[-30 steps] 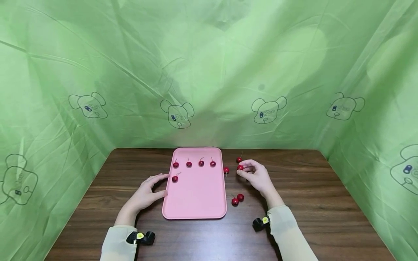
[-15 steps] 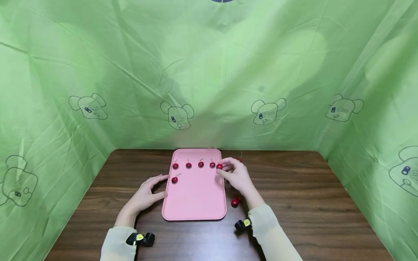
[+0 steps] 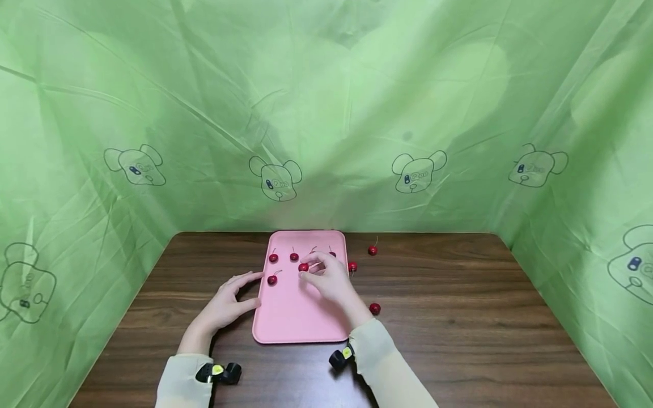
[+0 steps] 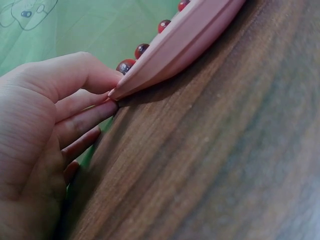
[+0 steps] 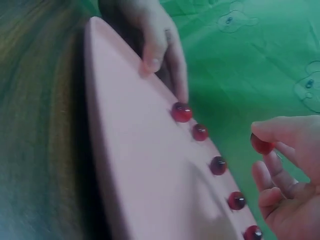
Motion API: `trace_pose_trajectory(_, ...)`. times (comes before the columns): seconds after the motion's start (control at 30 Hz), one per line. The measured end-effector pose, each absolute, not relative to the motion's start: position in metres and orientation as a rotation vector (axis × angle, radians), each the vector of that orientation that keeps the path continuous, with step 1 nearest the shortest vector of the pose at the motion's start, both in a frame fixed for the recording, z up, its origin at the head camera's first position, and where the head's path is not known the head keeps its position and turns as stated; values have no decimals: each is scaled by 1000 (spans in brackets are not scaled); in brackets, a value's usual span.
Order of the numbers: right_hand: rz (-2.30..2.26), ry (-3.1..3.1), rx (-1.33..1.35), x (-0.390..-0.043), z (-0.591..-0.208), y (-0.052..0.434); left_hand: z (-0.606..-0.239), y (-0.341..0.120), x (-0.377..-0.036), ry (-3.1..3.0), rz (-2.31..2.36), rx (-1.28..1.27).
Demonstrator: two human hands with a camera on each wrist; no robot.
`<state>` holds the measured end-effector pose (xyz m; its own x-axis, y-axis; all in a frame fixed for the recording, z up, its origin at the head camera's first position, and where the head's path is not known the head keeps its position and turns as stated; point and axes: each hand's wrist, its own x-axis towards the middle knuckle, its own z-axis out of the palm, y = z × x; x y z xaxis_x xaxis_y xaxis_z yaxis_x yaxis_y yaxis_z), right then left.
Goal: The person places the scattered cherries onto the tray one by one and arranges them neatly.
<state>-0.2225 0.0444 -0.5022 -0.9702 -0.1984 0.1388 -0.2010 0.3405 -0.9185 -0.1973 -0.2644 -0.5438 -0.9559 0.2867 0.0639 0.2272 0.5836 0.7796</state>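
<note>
The right hand (image 3: pixel 331 277) is over the pink tray (image 3: pixel 306 317). Its thumb and a finger pinch one red cherry (image 3: pixel 303 267), and the other fingers are curled loosely. The cherry is held just above the tray, a little past the lone cherry (image 3: pixel 272 279) that starts the second row.

The left hand (image 3: pixel 227 300) rests on the brown table (image 3: pixel 484 340). Its fingers are mostly straight and its fingertips touch the left edge of the tray. It holds nothing.

A row of cherries (image 3: pixel 273 258) lies along the far end of the tray. The wrist view shows four there, but in the head view the right hand hides part of the row, so I am not fully sure. With the lone one, about five cherries are on the tray.

Three loose cherries (image 3: pixel 374 309) are left on the table to the right of the tray. Two lie near its far corner and one is nearer the person. So I think the job is a bit over half done.

A green cloth (image 3: pixel 326 113) with little bear drawings hangs all around. Nothing blocks the way to the tray.
</note>
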Motion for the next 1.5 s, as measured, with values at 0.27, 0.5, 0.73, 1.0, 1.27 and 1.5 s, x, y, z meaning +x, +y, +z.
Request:
trace_pose_trajectory(0.27,1704,-2631,351,-227,-517,29,-542,-266,-198,2754,1309,461)
trace_pose_trajectory(0.5,1679,-2652,398,-229,-528,20,-540,-264,-198,2747,1310,463)
trace_pose_trajectory(0.73,1698,-2653,399,-228,-529,15,-540,-264,-198,2743,1316,457)
trace_pose_trajectory(1.0,1636,-2685,414,-229,-532,14,-539,-264,-198,2740,1313,464)
trace_pose_trajectory(1.27,1568,-2705,464,-230,-535,14,-542,-265,-198,2725,1341,450)
trace_pose_trajectory(1.5,1540,-2724,476,-231,-536,14,-542,-264,-198,2729,1339,453)
